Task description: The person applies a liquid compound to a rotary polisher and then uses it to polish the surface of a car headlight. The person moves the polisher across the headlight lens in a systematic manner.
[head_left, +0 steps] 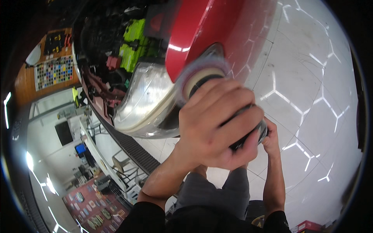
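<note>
My left hand (221, 124) is wrapped over the dark body of a polisher, fingers closed round it. My right hand (271, 138), partly hidden behind the tool, grips its rear end. The polisher's round pad (205, 73) has a pale face and a blurred, fuzzy edge. It lies over the outer end of a car's headlight (145, 99), beside the red fender (194, 31). Exact contact under the pad is hidden. The headlight's large clear lens shows to the left of the pad.
Left of the headlight lies the open engine bay, with bright green parts (133, 44). Glossy pale floor tiles (299, 77) reflect hexagonal lights on the right. Shelves and a long white table (95, 149) stand at the left, near a board of colour samples (53, 72).
</note>
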A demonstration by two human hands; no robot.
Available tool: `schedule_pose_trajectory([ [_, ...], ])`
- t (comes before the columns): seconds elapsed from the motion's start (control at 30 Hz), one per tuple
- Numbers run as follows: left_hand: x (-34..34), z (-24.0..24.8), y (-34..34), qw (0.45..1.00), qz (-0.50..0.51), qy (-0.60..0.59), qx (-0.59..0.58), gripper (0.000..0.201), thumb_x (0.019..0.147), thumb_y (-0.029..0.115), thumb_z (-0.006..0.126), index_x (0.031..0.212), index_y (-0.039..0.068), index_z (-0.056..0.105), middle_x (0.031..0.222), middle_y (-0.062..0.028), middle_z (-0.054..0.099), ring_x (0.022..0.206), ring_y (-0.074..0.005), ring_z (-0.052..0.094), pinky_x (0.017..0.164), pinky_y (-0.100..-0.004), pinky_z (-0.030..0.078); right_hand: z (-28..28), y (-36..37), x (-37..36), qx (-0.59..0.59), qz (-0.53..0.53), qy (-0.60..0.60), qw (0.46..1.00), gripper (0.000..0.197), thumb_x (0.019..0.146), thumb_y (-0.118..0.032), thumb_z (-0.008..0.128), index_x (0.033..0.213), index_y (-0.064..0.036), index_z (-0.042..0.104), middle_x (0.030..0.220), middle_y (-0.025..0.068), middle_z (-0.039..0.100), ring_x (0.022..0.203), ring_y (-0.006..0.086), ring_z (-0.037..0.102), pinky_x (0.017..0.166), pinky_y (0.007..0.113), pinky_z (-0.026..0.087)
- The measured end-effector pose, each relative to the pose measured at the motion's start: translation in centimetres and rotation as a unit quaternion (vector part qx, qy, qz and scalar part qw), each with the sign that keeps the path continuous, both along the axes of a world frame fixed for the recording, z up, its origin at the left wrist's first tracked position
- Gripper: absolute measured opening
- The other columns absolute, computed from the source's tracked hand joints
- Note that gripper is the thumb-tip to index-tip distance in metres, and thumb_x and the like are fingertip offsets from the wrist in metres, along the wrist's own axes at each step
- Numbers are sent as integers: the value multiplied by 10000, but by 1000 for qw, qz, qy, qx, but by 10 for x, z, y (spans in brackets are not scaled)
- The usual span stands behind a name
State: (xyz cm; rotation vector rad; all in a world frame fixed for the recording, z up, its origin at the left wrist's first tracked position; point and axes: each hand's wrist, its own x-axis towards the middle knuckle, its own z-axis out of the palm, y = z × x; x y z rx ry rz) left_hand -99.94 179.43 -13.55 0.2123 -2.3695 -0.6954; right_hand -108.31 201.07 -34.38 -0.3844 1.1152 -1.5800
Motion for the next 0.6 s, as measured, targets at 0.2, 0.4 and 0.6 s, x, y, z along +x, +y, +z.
schedule_pose_trajectory([
  [0.2, 81, 10, 18, 995, 40, -79, -36, 287, 773, 284, 703, 976, 107, 802, 983, -107, 750, 962, -366, 752, 904, -505, 556, 15, -2, 5, -14, 74, 74, 994, 931, 597, -596, 978, 1244, 23, 727, 1133, 111, 727, 1051, 232, 689, 954, 362, 510],
  [0.4, 119, -4, 32, 995, 71, -63, -44, 277, 871, 350, 650, 952, 135, 806, 1018, -112, 775, 1006, -366, 754, 964, -513, 536, 15, -3, 9, -40, 98, 150, 983, 825, 595, -475, 975, 1228, 1, 742, 1061, 100, 716, 978, 244, 682, 900, 354, 507],
  [0.6, 96, -5, 26, 996, 53, -43, -56, 280, 850, 331, 668, 965, 123, 816, 1028, -116, 772, 985, -366, 756, 932, -515, 549, 11, -6, 3, -28, 70, 132, 988, 864, 620, -563, 947, 1226, 15, 736, 1065, 95, 707, 993, 232, 678, 915, 355, 504],
])
